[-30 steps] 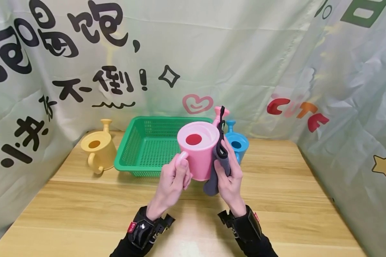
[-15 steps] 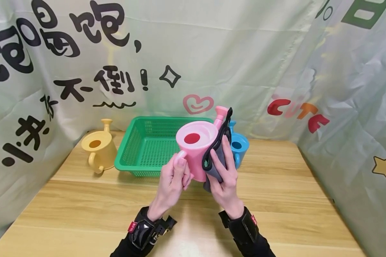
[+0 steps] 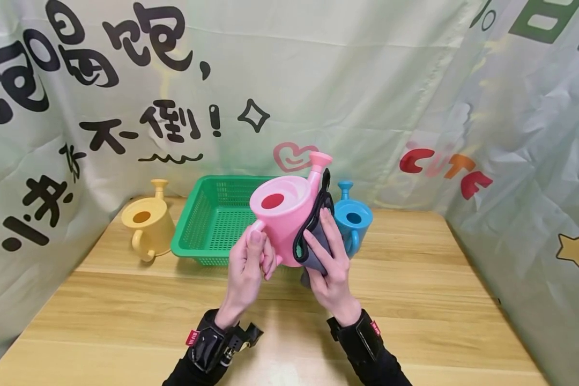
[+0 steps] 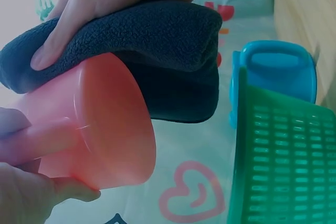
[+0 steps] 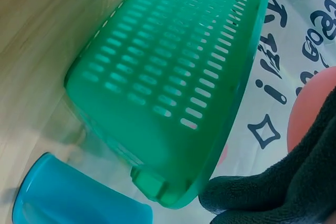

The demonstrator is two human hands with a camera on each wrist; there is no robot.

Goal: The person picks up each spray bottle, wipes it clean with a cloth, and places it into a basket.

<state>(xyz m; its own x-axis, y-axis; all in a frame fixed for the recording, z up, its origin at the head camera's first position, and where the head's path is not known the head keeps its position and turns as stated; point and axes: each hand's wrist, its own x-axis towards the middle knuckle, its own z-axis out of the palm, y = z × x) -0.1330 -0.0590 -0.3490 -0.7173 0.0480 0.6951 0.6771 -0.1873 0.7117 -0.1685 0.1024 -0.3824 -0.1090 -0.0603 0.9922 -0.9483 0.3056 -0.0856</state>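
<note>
A pink toy watering can (image 3: 282,230) is held up above the table, its spout pointing to the upper right. My left hand (image 3: 246,268) grips the can's handle, fingers curled round it. A folded dark grey cloth with black edging (image 4: 157,35) lies against the can's right side. My right hand (image 3: 335,281) holds that cloth, its fingers spread over it and pressing it to the can wall. In the left wrist view the can's smooth base faces the camera. The right wrist view shows the cloth but only a sliver of the can.
Behind the can stands a green perforated basket (image 3: 185,247). A yellow watering can (image 3: 154,228) stands at its left, and a blue watering can (image 3: 359,220) at its right. All rest on a wooden table (image 3: 415,300), with a printed fabric backdrop (image 3: 357,96) behind and at the sides.
The pink watering can has shifted left and slightly up, and has turned a little. My right hand has moved the cloth along its side towards the front; more of the blue can now shows.
</note>
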